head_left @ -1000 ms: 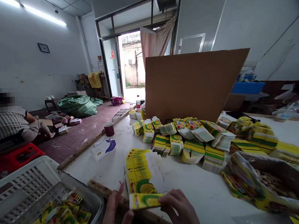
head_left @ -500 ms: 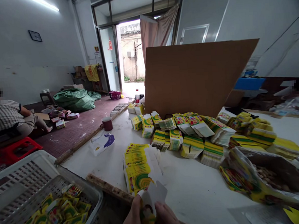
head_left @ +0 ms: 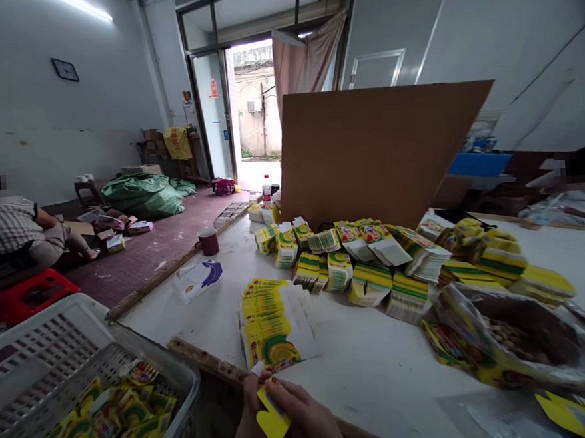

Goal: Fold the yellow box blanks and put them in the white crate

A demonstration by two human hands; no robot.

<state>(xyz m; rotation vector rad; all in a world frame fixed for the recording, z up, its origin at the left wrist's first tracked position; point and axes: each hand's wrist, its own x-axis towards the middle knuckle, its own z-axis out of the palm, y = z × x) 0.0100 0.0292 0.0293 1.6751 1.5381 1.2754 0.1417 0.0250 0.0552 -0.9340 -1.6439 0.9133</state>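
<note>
At the bottom edge of the view both my hands close round one small yellow carton (head_left: 272, 420), its yellow flap sticking out between the fingers. My left hand (head_left: 250, 429) wraps it from the left. My right hand (head_left: 311, 421) covers it from the right, fingers curled over the top. Just beyond them a fanned row of flat yellow-green cartons (head_left: 267, 317) lies on the white table (head_left: 373, 367). A grey plastic crate (head_left: 82, 367) with several finished cartons (head_left: 111, 425) stands at my left.
Bundles of flat cartons (head_left: 376, 266) are heaped mid-table before an upright cardboard sheet (head_left: 378, 153). An open printed bag of brown pieces (head_left: 516, 340) lies at right. A maroon mug (head_left: 208, 241) and a tissue pack (head_left: 197, 281) sit left. A person (head_left: 7, 232) sits on a red stool at far left.
One second ago my hands picked a flat carton off the front of the fanned row. They have since drawn it toward me and closed round it, folding it up.
</note>
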